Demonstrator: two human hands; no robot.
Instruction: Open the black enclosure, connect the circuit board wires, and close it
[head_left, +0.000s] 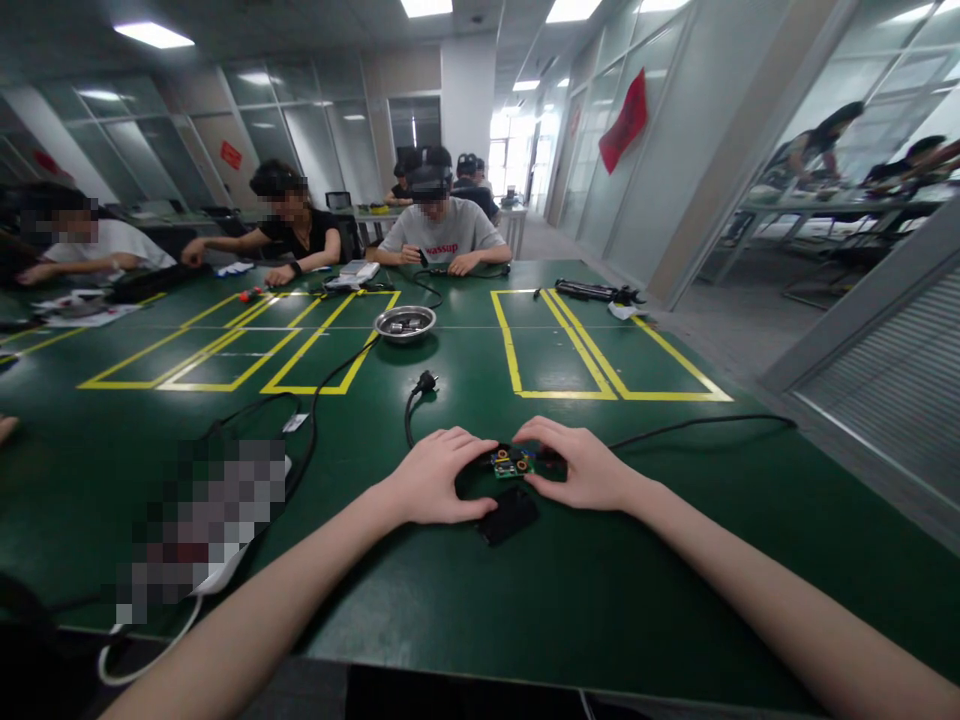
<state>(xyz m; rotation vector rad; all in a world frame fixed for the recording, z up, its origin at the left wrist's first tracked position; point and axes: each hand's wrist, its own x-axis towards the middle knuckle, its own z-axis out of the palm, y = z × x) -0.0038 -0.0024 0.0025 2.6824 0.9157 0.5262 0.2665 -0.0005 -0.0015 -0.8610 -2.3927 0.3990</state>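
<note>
The right hand (589,468) pinches the circuit board (512,463), seemingly to steady it; the left hand (435,475) curves widely spread beside it (thumb by the black piece (510,517)), contact unclear.

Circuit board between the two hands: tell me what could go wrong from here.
The circuit board has its parts exposed, with the left hand and right hand close around it, so a fingertip might press on or bend a component.

The flat black piece lies by the left thumb and could get knocked aside.

The black cable beside the right hand might snag; whether it joins the board is hidden.
</note>
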